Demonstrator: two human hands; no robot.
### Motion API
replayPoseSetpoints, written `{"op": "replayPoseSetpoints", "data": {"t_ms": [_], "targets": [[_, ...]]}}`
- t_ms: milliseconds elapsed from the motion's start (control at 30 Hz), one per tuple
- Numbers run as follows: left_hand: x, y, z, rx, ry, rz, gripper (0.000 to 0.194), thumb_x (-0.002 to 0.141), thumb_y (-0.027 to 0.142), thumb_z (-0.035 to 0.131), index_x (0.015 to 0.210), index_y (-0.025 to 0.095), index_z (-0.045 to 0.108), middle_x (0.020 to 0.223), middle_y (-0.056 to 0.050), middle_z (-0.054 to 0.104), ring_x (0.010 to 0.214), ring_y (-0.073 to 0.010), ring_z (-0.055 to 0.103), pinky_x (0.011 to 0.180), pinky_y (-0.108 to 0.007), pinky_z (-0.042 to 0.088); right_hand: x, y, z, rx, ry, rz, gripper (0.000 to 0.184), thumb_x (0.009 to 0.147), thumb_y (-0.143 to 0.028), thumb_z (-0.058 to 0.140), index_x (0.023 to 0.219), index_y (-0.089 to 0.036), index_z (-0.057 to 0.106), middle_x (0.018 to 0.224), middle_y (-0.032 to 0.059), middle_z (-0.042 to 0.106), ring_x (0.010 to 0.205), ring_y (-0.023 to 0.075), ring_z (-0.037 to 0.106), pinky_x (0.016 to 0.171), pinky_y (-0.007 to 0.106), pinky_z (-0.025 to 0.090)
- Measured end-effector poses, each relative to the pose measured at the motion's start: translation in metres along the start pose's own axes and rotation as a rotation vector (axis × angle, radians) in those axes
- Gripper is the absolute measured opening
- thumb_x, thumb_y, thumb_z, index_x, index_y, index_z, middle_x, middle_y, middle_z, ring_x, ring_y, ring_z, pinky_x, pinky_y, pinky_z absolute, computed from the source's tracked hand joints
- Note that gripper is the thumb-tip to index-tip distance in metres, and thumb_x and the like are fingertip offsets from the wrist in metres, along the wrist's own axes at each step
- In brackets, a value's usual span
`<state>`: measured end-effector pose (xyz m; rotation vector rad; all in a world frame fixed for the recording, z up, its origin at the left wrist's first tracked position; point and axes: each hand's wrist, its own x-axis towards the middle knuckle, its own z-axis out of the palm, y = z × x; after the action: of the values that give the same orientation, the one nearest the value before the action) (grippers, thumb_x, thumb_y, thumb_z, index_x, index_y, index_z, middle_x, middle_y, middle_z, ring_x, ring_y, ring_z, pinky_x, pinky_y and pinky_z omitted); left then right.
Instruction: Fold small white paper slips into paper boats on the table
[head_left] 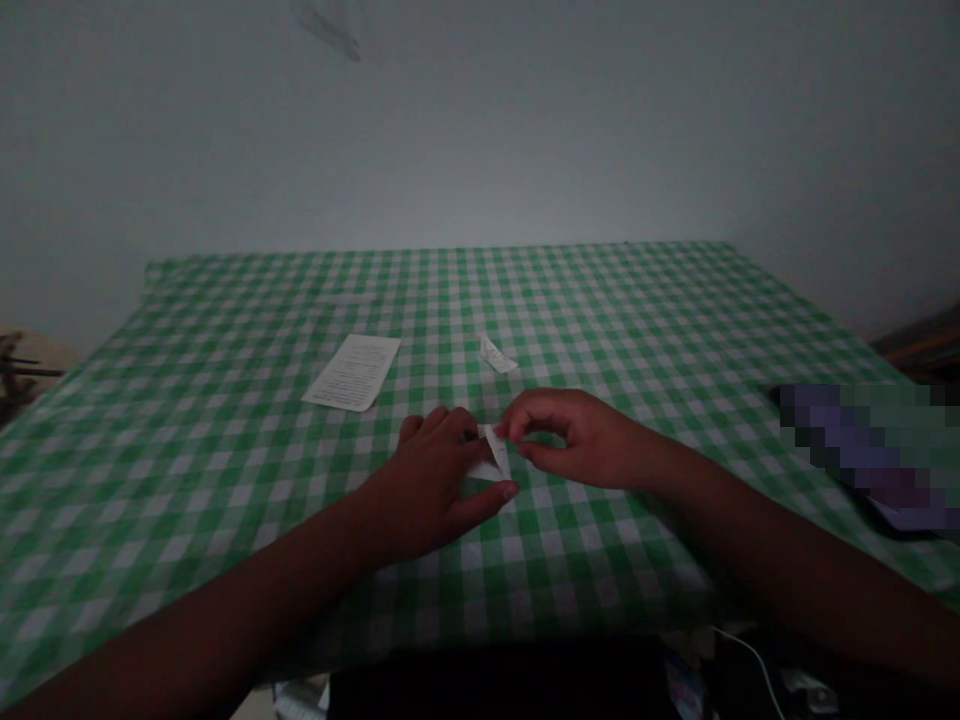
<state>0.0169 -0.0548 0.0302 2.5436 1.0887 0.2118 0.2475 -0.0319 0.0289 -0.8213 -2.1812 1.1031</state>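
Observation:
A small piece of white paper lies partly folded on the checked cloth, with one narrow flap standing up. My left hand rests over its left part, fingers spread and thumb stretched along the near side. At the flap's upper edge, the curled fingertips of my right hand meet the paper, while the thumb sits slightly apart. My left fingers hide much of the sheet. Just beyond my hands is a small creased scrap of paper. A printed sheet lies flat further left.
A green and white checked tablecloth covers the table, which meets a plain wall at the back. Towards the back left lies a thin pale strip. A dark device with a blurred-out screen is at the right edge, beyond my right forearm.

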Motion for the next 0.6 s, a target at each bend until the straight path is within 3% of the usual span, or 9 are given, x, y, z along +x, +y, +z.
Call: {"op": "replayPoseSetpoints", "data": {"t_ms": [167, 400, 600], "targets": [[0.000, -0.005, -0.001, -0.082, 0.038, -0.007, 0.029, 0.096, 0.037, 0.046, 0.106, 0.018, 0.066, 0.111, -0.010, 0.064, 0.108, -0.0265, 0.056, 0.096, -0.048, 0.039, 0.001, 0.003, -0.001, -0.135, -0.065, -0.126, 0.022, 0.086, -0.007, 0.055, 0.103, -0.020, 0.062, 0.107, 0.0052, 0.069, 0.099, 0.0167, 0.064, 0.091, 0.034, 0.051], [0.010, -0.024, -0.019, -0.286, -0.031, -0.120, 0.024, 0.088, 0.020, 0.046, 0.092, 0.019, 0.069, 0.090, -0.003, 0.071, 0.083, -0.0180, 0.065, 0.079, -0.033, 0.049, 0.001, 0.008, 0.004, -0.244, -0.119, -0.172, 0.027, 0.087, -0.007, 0.054, 0.110, -0.018, 0.062, 0.115, 0.0084, 0.067, 0.109, 0.0182, 0.061, 0.097, 0.035, 0.049], [0.013, -0.035, -0.019, -0.133, 0.043, -0.157, 0.018, 0.085, 0.016, 0.052, 0.094, 0.019, 0.067, 0.094, -0.004, 0.068, 0.087, -0.0184, 0.063, 0.081, -0.032, 0.049, -0.001, 0.013, 0.008, -0.325, -0.168, -0.216, 0.027, 0.088, -0.009, 0.054, 0.111, -0.017, 0.063, 0.120, 0.0107, 0.065, 0.114, 0.0208, 0.059, 0.099, 0.038, 0.048]]}}
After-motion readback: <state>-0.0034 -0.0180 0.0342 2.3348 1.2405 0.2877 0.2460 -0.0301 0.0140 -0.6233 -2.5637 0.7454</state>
